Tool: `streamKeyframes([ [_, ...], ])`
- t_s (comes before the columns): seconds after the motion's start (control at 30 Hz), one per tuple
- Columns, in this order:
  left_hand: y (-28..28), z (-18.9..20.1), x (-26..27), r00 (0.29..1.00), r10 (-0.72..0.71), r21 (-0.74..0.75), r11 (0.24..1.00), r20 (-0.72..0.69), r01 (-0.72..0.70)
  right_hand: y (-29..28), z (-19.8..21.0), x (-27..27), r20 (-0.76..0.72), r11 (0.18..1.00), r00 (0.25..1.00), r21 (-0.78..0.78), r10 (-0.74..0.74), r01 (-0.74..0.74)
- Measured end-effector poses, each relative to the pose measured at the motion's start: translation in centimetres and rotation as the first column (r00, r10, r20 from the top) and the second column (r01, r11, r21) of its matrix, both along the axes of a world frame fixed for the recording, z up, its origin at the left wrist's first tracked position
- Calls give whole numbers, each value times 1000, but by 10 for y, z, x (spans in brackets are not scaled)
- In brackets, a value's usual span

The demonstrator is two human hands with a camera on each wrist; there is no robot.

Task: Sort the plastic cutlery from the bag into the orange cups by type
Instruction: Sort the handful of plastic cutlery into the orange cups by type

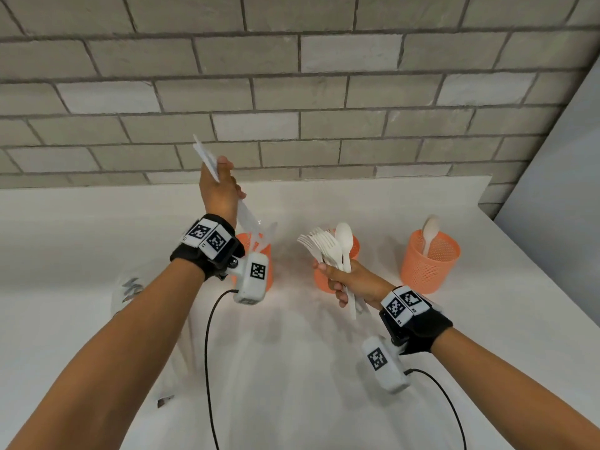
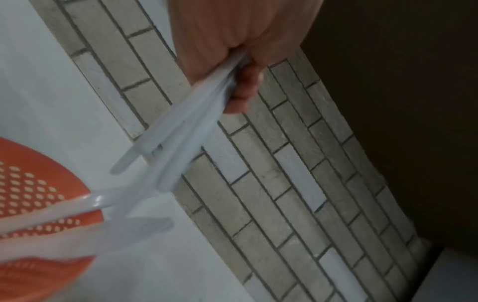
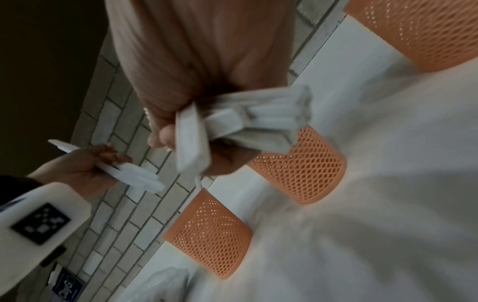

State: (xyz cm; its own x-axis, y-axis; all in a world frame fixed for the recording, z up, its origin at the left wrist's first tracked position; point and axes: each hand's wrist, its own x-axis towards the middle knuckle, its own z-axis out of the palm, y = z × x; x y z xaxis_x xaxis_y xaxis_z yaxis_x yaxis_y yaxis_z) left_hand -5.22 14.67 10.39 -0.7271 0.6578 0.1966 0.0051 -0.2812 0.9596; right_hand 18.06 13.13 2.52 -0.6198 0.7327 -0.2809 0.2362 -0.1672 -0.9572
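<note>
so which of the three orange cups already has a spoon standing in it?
The right-hand cup, apart from both hands: one white spoon stands in it. The middle cup sits behind the right hand; the left cup holds translucent pieces.

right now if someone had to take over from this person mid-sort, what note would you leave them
Left hand: raised above the left orange cup, grips a bundle of knives; a few knives already stand in that cup.
Right hand: grips a bunch of forks with one spoon among them, held in front of the middle orange cup.
Right orange cup: one spoon stands in it.
Bag: lies on the white counter by the left forearm; contents cannot be told.
Done: some knives and one spoon sorted.
Left: drop the held knives in the left cup, forks probably in the middle, the held spoon in the right; check the bag.
</note>
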Motion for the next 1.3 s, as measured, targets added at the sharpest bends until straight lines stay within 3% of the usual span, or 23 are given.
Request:
streamKeyframes([
  [0.2,6,-33,-6,960,67,-46,996,-271,-83,-1,-3,-1,1,996,998,64,-56,56],
  [0.5,-4,-75,-4,954,-88,-267,964,-286,9,-3,-2,2,-32,995,995,-7,-99,99],
  [0.63,-13,-79,-1,951,-88,-348,937,-298,-22,-4,-3,-1,-45,993,993,-55,-109,106],
  [0.73,-18,-71,4,890,-41,-262,961,-454,-90,-5,-1,-3,-51,994,995,-62,-90,87],
  [0.83,-29,-53,22,826,34,-49,996,-563,-75,-8,3,-6,-81,996,994,-62,-71,66],
  [0.9,-37,-42,41,873,-33,27,998,-487,53,-10,6,-10,-122,996,991,-77,-53,44],
  [0.97,-44,-40,60,921,-251,-57,968,-296,246,-12,10,-13,-169,995,985,-96,-37,21],
  [1.0,-47,-41,67,911,-376,-123,925,-169,359,-13,12,-15,-191,994,981,-108,-26,5],
  [1.07,-52,-49,76,811,-580,-175,793,75,584,-17,15,-18,-228,989,974,-141,8,-41],
  [1.17,-62,-59,84,612,-759,-127,600,221,790,-23,18,-20,-258,981,963,-157,73,-117],
  [1.23,-66,-60,88,554,-784,-120,544,281,831,-27,18,-21,-258,975,960,-156,111,-155],
  [1.3,-67,-60,89,544,-789,-127,531,285,838,-28,20,-19,-236,973,962,-147,137,-175],
])
